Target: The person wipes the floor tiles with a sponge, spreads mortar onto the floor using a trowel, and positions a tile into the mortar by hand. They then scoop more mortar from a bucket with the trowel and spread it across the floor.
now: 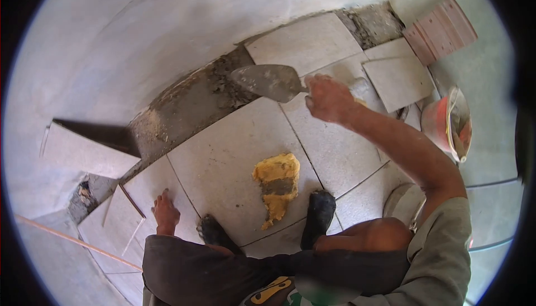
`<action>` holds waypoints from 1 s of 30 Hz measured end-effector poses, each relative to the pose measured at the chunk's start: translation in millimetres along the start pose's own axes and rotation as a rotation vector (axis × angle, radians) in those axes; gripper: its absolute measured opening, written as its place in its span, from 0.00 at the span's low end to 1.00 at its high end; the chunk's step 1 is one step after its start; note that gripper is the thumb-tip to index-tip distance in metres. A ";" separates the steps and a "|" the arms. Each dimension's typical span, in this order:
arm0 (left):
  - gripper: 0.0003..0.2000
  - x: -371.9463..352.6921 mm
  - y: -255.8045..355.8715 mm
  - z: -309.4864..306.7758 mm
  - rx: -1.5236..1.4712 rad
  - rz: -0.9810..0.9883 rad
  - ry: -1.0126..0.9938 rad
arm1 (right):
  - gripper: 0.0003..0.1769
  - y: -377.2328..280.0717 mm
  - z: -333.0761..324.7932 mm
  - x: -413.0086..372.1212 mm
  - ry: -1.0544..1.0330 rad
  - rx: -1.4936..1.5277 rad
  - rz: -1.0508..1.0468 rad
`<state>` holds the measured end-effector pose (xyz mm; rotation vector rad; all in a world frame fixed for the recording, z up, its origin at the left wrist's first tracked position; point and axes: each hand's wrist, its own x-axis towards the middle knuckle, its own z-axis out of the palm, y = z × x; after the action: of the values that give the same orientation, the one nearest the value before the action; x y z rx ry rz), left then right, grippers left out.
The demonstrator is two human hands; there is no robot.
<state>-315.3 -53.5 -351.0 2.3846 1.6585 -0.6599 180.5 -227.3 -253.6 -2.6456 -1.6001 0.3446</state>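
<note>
My right hand (328,98) grips the handle of a steel trowel (268,81), whose mortar-smeared blade points left over the edge of a grey mortar strip (192,102) along the wall. My left hand (166,212) rests flat, fingers apart, on a laid grey floor tile (231,158). A yellow sponge (276,186) stained with grey mortar lies on that tile between my hands. Both my feet (319,216) stand on the tiles just below the sponge.
A red bucket (446,124) with mortar stands at the right. A stack of tiles (441,27) lies at the upper right. A loose tile (397,80) sits on the floor near it, another leans on the wall (84,152) at left. A string line (72,240) crosses the lower left.
</note>
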 end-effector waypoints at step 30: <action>0.21 -27.6 345.8 -28.1 0.134 1.225 -0.203 | 0.30 142.6 93.4 -13.2 0.175 0.439 0.528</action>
<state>2.8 -194.7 -353.5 2.6614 -0.0807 -0.6818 279.8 -314.2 -362.3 -2.6012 -0.6590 0.4040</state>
